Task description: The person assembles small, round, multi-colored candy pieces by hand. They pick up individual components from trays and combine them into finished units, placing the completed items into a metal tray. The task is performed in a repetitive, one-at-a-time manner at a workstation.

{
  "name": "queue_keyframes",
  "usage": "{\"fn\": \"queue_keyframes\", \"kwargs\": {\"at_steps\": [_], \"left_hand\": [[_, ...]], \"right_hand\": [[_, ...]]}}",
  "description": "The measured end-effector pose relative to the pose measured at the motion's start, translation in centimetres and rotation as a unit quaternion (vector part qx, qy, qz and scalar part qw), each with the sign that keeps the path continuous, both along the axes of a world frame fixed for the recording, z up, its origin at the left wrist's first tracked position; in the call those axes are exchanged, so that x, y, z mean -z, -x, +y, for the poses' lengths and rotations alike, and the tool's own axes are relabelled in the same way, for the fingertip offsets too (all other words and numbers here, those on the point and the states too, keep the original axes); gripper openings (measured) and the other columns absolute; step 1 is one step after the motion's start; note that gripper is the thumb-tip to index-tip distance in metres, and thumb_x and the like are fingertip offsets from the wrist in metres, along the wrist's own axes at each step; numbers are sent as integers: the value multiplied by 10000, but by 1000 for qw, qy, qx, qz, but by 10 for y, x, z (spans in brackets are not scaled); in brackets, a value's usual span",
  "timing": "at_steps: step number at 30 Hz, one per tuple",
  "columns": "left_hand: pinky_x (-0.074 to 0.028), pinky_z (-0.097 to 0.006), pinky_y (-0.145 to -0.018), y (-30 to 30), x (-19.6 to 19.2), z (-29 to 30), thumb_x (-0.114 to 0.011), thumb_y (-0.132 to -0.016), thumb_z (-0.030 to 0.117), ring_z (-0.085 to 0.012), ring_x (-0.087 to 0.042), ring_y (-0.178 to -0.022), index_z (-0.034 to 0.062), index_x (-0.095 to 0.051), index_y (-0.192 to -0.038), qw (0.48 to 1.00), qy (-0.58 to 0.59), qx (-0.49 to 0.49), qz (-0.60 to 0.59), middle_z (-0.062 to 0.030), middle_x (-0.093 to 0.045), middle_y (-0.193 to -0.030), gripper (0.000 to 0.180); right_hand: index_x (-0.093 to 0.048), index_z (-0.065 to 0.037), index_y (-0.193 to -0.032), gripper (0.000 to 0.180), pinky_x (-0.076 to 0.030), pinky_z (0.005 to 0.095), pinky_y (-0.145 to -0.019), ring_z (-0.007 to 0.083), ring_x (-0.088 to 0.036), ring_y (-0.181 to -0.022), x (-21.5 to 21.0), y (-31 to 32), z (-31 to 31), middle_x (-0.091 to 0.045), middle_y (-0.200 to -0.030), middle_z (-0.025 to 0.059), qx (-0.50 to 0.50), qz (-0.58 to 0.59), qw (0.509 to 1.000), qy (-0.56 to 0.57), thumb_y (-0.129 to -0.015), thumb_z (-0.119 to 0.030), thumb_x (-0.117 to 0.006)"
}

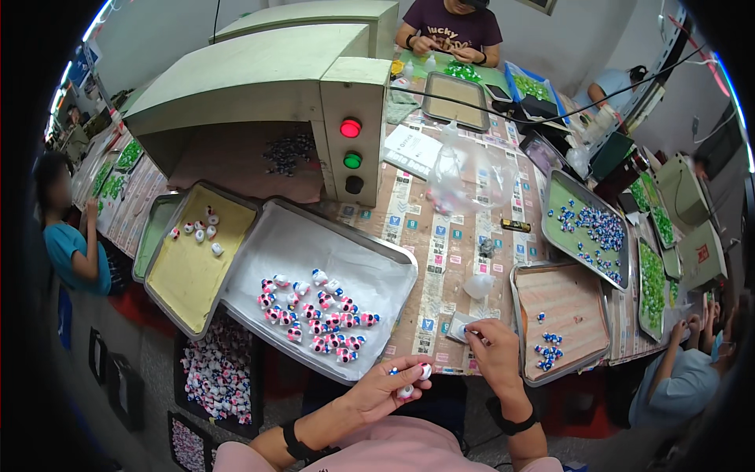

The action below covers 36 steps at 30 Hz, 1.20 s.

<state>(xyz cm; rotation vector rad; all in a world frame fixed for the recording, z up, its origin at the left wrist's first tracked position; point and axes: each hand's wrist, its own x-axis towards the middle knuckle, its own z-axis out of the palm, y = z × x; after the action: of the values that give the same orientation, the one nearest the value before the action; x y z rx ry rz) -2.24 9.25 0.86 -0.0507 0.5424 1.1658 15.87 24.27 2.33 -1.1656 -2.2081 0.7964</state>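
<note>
My left hand point(385, 391) is closed around a few small painted figurine pieces near the table's front edge. A white rounded piece point(405, 391) with dark and red marks shows at its fingers, and a small blue-and-white piece point(395, 370) sits by the thumb. To the right, my right hand point(495, 354) has its thumb and fingers pinched together beside a small white pad point(459, 327) at the table edge. Whatever the pinch holds is too small to make out. Left of my hands, a paper-lined metal tray point(370, 267) bears many pink, white and blue figurines point(334, 321).
A yellow-lined tray point(177, 271) with white pieces adjoins at left. Behind stands a pale machine point(346, 94) with red and green lights. At right are a tray point(562, 303) and another point(554, 193) with blue pieces. A plastic bag point(472, 181) lies mid-table. Other people work around.
</note>
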Motion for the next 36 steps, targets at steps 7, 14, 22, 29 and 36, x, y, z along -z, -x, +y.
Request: {"fn": "queue_keyframes", "kwargs": {"at_steps": [7,14,22,29,36], "left_hand": [[-533,-260,-766,-3,-11,4,-596,-934,72,-145,-603,-932,19,-498,-1304,1000,17,1,26,-71,-592,-1008,385],[-537,-259,-774,-6,-9,7,-608,-919,47,-157,-619,-970,29,-503,-1290,998,21,-17,54,-87,-603,-1051,386],[-533,-252,-751,-10,-5,8,-625,-906,30,-158,-630,-957,18,-511,-1272,994,-9,-18,106,-89,-616,-1052,384],[-471,-184,-662,-13,-9,8,-656,-886,29,-89,-607,-884,33,-571,-1236,990,-5,-7,141,-56,-623,-1028,360],[-468,-181,-656,-15,-13,8,-677,-874,45,-86,-598,-838,20,-587,-1225,985,-2,-1,175,-65,-642,-995,363]], "right_hand": [[-700,-16,-900,146,-499,295,-630,211,-644,-736,3,-3,0,-669,-863,110,-9,17,998,-53,-756,10,-705],[-705,-19,-928,166,-499,274,-652,191,-629,-756,-21,-1,-19,-653,-852,106,13,124,988,88,-765,14,-707],[-699,-2,-1013,190,-484,214,-687,98,-609,-806,-30,-6,-48,-640,-966,65,-19,221,938,267,-825,-23,-712],[-701,5,-1013,201,-494,224,-727,115,-620,-844,-21,-7,-55,-645,-982,78,-29,213,934,286,-816,-25,-729],[-726,-20,-1000,197,-500,238,-707,135,-641,-814,-26,-7,-53,-685,-922,92,-43,177,944,274,-808,-63,-746]]}}
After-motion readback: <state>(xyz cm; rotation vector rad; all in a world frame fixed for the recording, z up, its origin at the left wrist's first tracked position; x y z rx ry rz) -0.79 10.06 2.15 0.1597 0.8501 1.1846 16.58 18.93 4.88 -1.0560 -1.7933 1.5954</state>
